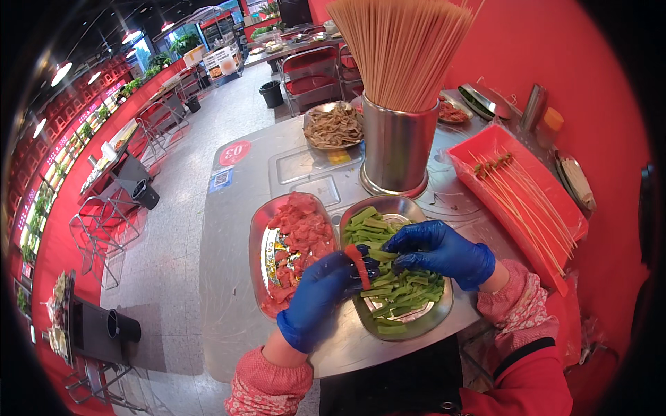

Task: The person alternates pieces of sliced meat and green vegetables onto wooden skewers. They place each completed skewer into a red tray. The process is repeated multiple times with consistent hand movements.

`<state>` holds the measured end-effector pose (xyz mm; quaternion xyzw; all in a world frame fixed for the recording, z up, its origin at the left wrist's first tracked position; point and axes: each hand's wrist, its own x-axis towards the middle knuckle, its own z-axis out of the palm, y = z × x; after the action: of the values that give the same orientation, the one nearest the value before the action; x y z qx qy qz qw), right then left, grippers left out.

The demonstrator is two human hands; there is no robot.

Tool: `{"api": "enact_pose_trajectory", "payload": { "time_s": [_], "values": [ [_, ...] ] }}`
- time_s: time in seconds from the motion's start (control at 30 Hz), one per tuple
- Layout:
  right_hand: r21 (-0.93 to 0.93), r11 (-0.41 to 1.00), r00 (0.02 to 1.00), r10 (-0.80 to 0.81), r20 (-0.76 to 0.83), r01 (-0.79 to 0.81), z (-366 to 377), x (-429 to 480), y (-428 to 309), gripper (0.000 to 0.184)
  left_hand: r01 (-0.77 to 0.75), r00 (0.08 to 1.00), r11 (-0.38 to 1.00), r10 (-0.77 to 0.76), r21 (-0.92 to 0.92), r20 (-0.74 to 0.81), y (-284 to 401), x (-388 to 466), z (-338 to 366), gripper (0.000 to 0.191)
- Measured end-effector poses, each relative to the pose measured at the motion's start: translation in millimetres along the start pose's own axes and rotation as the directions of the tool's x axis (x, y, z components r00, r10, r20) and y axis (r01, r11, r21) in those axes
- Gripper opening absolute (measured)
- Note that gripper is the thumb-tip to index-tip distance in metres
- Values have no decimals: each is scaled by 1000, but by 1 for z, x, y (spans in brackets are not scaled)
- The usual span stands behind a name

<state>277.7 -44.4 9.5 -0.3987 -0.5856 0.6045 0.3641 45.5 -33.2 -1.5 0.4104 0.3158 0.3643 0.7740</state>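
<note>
Both hands wear blue gloves. My left hand point(325, 294) grips a strip of raw red meat point(358, 265) that hangs over its fingers, between the two metal trays. My right hand point(442, 252) is bent over the tray of cut green vegetable pieces point(406, 294), its thumb and fingers at a green piece point(382, 255); how firmly it holds the piece is unclear. To the left, sliced raw meat point(302, 223) lies in an oval metal tray point(256, 260). Beyond the trays stands a steel canister point(398, 145) packed with wooden skewers point(400, 52).
A red tray point(520, 239) at the right holds skewers, some with green pieces threaded near one end. Brown strips point(333, 126) fill a dish behind the meat. More dishes stand along the red wall point(525, 52). The metal table point(229, 312) ends left at a tiled aisle.
</note>
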Motion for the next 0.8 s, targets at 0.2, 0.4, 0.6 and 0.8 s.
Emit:
{"api": "enact_pose_trajectory", "payload": {
  "time_s": [0.2,0.4,0.6,0.8],
  "values": [
    [-418,877,971,-207,116,237,9,4,-3,26,33,995,999,-29,-35,99,-5,-1,8,39],
    [-602,745,948,-311,67,287,20,8,-7,26,49,995,999,-49,1,84,-4,-6,9,38],
    [-736,648,973,-225,61,195,21,5,-15,31,78,997,997,-79,10,18,-1,-8,9,32],
    [-475,867,974,-211,-77,151,11,7,-7,27,43,998,999,-44,-29,-36,1,-7,12,30]
  ]
}}
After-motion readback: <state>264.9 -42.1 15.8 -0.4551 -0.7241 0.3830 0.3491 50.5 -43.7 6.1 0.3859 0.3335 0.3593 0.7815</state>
